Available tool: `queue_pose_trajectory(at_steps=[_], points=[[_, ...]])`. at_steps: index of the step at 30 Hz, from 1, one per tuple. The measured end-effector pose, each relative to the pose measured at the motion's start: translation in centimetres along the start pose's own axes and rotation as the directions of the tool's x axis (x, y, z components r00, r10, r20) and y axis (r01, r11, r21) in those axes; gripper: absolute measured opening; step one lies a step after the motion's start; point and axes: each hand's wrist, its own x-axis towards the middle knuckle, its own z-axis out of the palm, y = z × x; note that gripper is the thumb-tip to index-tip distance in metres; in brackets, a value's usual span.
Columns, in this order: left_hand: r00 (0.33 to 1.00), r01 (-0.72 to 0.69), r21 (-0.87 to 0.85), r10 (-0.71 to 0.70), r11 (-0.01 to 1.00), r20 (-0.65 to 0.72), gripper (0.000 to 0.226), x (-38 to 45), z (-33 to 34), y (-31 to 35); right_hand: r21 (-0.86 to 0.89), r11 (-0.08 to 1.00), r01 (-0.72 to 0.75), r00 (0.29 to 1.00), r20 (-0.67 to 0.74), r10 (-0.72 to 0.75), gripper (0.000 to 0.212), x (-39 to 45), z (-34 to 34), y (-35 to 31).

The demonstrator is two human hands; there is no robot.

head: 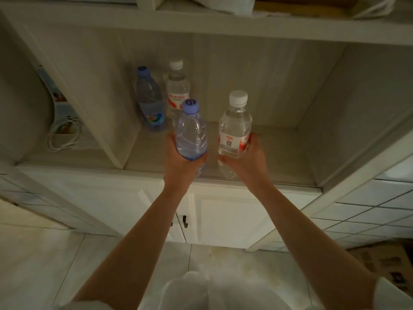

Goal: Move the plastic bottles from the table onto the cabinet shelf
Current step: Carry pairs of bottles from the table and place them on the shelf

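My left hand point(181, 162) grips the lower part of a clear bluish bottle with a purple cap point(191, 130), held upright over the front of the cabinet shelf point(279, 157). My right hand point(248, 157) grips a clear bottle with a white cap and a red-and-white label point(234, 125), also upright, just right of the first. Two more bottles stand at the back left of the same shelf: a purple-capped one with a blue label point(150, 99) and a white-capped one with a red label point(177, 88), side by side.
A vertical divider point(93, 108) closes the shelf compartment on the left; beyond it lie a white cable point(64, 137) and a white object. An upper shelf point(201, 21) runs overhead. White cabinet doors point(223, 220) with dark handles sit below. A cardboard box point(384, 265) lies on the floor right.
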Motion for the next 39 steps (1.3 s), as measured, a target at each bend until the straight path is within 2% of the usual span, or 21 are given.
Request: queue_pose_trajectory(at_steps=[6, 13, 21, 27, 32, 39], points=[[0.999, -0.038, 0.0, 0.038, 0.999, -0.008, 0.078, -0.1, 0.3, -1.3, 0.044, 0.999, 0.02, 0.999, -0.026, -0.019, 0.074, 0.1, 0.9, 1.1], [1.0, -0.004, 0.009, 0.004, 1.0, -0.029, 0.077, 0.1, 0.2, -2.4, 0.074, 0.996, 0.042, 0.998, -0.051, -0.039, 0.078, 0.2, 1.4, 2.0], [1.0, 0.008, -0.008, -0.008, 1.0, 0.014, 0.081, -0.3, 0.2, -2.4, 0.085, 0.993, 0.084, 0.996, -0.014, -0.083, 0.08, 0.3, 1.7, 2.6], [0.999, 0.003, 0.068, -0.006, 0.998, 0.033, 0.086, -1.0, -0.3, -2.9, 0.068, 0.989, 0.129, 0.988, 0.075, -0.134, 0.082, -0.1, 1.1, 3.9], [1.0, 0.0, 0.111, 0.002, 0.994, -0.021, 0.083, -1.0, 0.1, -2.8, 0.08, 0.992, 0.094, 0.992, 0.081, -0.101, 0.078, 0.1, 0.9, 4.3], [0.998, 0.058, 0.06, -0.058, 0.997, 0.003, 0.079, 2.5, 2.6, -2.4, 0.041, 0.997, 0.068, 0.998, 0.013, -0.068, 0.076, 2.9, 1.0, 4.0]])
